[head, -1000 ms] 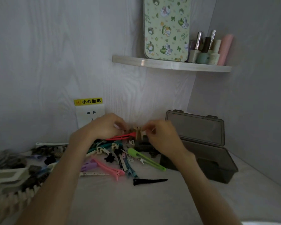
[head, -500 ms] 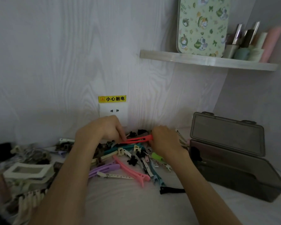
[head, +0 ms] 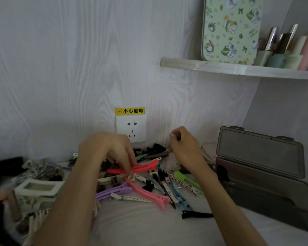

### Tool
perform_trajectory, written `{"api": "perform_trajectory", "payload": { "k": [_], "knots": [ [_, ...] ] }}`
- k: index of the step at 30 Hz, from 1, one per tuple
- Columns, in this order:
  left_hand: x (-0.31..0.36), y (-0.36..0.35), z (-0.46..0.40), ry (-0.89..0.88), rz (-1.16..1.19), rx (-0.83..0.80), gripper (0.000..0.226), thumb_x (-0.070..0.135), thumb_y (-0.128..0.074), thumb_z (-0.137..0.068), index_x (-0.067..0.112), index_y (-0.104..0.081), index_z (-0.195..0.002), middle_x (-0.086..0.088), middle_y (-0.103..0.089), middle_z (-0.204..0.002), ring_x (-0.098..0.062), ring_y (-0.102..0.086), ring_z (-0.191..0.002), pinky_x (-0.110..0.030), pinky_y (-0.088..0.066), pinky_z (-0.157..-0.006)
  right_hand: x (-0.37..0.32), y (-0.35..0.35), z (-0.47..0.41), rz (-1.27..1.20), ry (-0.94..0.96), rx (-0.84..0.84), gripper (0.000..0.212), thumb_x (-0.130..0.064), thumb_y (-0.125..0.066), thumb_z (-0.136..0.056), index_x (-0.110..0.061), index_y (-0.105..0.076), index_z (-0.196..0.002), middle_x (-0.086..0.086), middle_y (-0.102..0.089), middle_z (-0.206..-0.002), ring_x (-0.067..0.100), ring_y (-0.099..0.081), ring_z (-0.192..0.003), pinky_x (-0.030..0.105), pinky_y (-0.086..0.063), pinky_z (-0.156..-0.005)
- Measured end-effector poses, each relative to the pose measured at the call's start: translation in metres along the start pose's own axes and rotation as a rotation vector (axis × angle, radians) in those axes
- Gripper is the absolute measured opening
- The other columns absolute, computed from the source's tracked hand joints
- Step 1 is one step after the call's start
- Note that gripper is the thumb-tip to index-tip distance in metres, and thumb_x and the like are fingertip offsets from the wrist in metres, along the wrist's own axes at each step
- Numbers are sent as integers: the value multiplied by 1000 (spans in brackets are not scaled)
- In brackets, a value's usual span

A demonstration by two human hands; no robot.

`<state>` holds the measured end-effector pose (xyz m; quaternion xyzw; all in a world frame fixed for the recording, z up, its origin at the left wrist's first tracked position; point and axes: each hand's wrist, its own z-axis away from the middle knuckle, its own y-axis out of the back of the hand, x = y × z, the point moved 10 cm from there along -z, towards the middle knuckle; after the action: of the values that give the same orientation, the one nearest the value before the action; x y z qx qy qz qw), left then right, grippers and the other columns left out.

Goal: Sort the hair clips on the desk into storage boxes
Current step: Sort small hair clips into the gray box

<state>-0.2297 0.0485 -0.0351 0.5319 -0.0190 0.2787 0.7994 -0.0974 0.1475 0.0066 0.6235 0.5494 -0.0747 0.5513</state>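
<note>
One head-worn view only, looking forward and slightly down from above my forearms, close over the desk (head: 149, 226), facing the wall socket (head: 131, 128) square on, with the shelf (head: 238, 69) upper right and the open storage box (head: 267, 185) at the right edge.

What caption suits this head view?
Left hand pinches a red clip above the pile; right hand hovers beside the open grey box.

A jumbled heap of long plastic hair clips (head: 149, 183), red, pink, purple, green, white and black, lies just left of the grey translucent plastic storage box (head: 267, 189), whose hinged lid stands open.
</note>
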Motion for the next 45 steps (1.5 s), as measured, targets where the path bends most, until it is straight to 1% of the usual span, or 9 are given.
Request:
{"api": "perform_trajectory", "payload": {
  "k": [3,8,12,16,19,30,35,38,45],
  "knots": [
    [-6,9,2,62,52,61,26,39,-65,-83,19,-71,-99,7,-67,-92,-8,-63,-81,-20,-45,-60,-1,-21,-10,116,27,-59,22,-10,-49,-91,-11,-66,-106,4,-67,-108,15,-61,-93,26,-49,-80],
    [17,38,-14,-97,50,526,28,15,-57,-89,23,-65,-115,1,-65,-120,-17,-60,-110,-37,-47,-97,-3,-56,-11,322,127,-150,27,-11,-49,-90,-18,-68,-108,7,-68,-108,24,-63,-94,32,-52,-75],
    [25,19,-30,-125,-2,549,33,16,-54,-90,28,-61,-119,-3,-64,-121,-23,-60,-106,-39,-50,-89,6,-65,-9,346,137,-221,21,-7,-58,-78,-10,-68,-97,11,-64,-92,28,-63,-86,28,-44,-59],
    [25,17,-31,-94,-60,589,30,27,-57,-89,25,-61,-119,-5,-64,-118,-24,-60,-106,-33,-47,-83,10,-49,-7,302,116,-99,26,-13,-65,-73,-15,-69,-99,6,-68,-96,21,-62,-89,31,-50,-70],
    [33,11,-34,-87,-113,566,22,29,-58,-89,22,-67,-107,-8,-67,-107,-25,-62,-97,-31,-47,-77,12,-35,-5,225,88,-38,21,-14,-72,-70,-11,-62,-87,6,-62,-90,20,-58,-83,30,-44,-60],
    [36,10,-37,-59,-107,605,21,20,-57,-88,21,-71,-103,-4,-67,-112,-22,-63,-101,-32,-52,-84,15,-7,1,1,-17,-79,31,-8,-77,-69,-17,-52,-83,-8,-56,-78,4,-54,-68,6,-40,-51],
    [38,9,-34,-64,-159,637,27,22,-46,-95,19,-56,-120,-6,-61,-121,-24,-59,-107,-33,-47,-84,9,13,0,-54,-88,-132,28,-13,-71,-78,-18,-53,-99,-3,-53,-90,10,-52,-80,11,-36,-55],
    [49,2,-35,-105,-239,641,36,27,-39,-98,31,-45,-133,-3,-55,-133,-25,-53,-118,-35,-44,-92,12,35,0,-217,-147,-113,31,-15,-77,-72,-13,-61,-99,4,-64,-96,17,-63,-87,22,-51,-69],
    [63,7,-27,-113,-261,808,24,23,-50,-94,28,-60,-115,-1,-66,-113,-20,-62,-100,-28,-45,-74,31,67,19,-362,-238,-23,33,-32,-72,-77,-6,-69,-97,11,-72,-89,15,-70,-63,22,-59,-61]
  ]
}}
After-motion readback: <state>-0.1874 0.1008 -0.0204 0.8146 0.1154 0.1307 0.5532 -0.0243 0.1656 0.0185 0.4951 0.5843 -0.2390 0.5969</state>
